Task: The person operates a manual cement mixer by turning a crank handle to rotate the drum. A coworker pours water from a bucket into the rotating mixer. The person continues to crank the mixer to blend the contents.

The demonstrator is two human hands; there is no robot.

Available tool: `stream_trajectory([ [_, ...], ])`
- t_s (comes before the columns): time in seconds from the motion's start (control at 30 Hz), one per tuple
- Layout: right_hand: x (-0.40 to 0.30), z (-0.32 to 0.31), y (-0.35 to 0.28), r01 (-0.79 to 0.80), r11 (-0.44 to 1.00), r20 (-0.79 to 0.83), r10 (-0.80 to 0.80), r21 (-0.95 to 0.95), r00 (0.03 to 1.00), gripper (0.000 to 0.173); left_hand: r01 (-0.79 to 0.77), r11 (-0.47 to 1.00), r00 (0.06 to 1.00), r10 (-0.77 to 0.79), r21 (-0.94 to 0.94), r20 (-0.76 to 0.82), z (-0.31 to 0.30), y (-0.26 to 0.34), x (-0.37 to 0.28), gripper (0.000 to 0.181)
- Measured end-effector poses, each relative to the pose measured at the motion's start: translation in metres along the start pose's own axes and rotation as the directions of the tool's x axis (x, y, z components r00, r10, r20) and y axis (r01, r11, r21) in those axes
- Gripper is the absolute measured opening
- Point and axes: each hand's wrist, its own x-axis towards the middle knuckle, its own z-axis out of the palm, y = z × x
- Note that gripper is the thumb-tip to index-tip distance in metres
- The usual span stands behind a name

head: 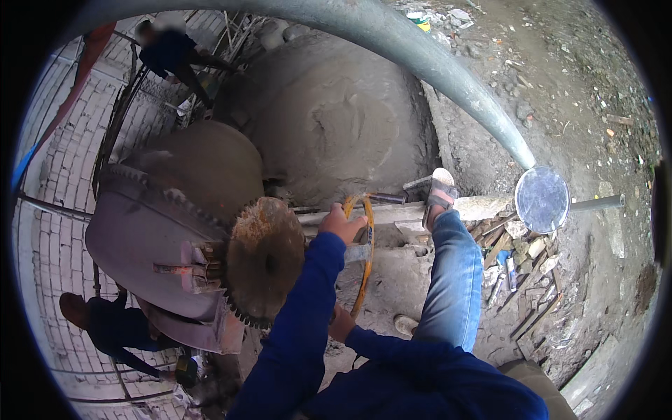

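A tilting drum concrete mixer stands before me, its drum (157, 247) on the left and a rusty toothed gear wheel (268, 262) at its side. My left hand (342, 223) grips the upper rim of a yellow handwheel (370, 236), thumb spread. Lower down, my right hand (342, 324) is closed round the same rim, partly hidden by its sleeve. A heap of wet grey concrete (341, 115) lies beyond the drum. One of my sandalled feet (441, 194) is planted on a pale beam (483, 207) right of the wheel.
A person (170, 52) stands at upper left; another person (121, 323) at lower left holds a dark bucket (186, 370). A thick grey pipe (446, 73) arches overhead, ending near a round disc (543, 199). Wood scraps and rubble (520, 268) litter the right. A brick wall (58, 210) borders the left.
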Motion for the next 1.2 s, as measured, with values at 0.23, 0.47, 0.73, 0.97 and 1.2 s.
stream_trajectory([
  [0.23,0.025,-0.125,-0.046,0.25,0.827,0.499,0.043,-0.503,0.865,0.048,0.35,0.931,0.853,-0.269,-0.108,0.446,-0.011,0.023,0.046,0.028],
  [0.47,0.126,-0.285,-0.106,0.073,0.646,-0.105,-0.233,-0.76,0.967,0.039,0.366,0.923,0.851,-0.278,-0.123,0.445,-0.011,0.023,0.047,0.027],
  [0.73,0.204,-0.285,-0.03,-0.282,0.52,-0.192,0.221,-0.806,0.956,0.036,0.332,0.94,0.868,-0.271,-0.081,0.417,-0.008,0.027,0.047,0.023],
  [0.97,0.195,-0.279,-0.012,-0.281,0.598,-0.19,0.212,-0.75,0.959,0.039,0.161,0.986,0.943,-0.165,0.035,0.29,-0.006,0.014,0.031,0.027],
  [1.2,0.098,-0.249,-0.072,-0.164,0.496,-0.279,-0.167,-0.853,0.946,0.016,-0.146,0.988,0.973,0.154,0.056,-0.174,-0.013,-0.033,-0.07,0.024],
])
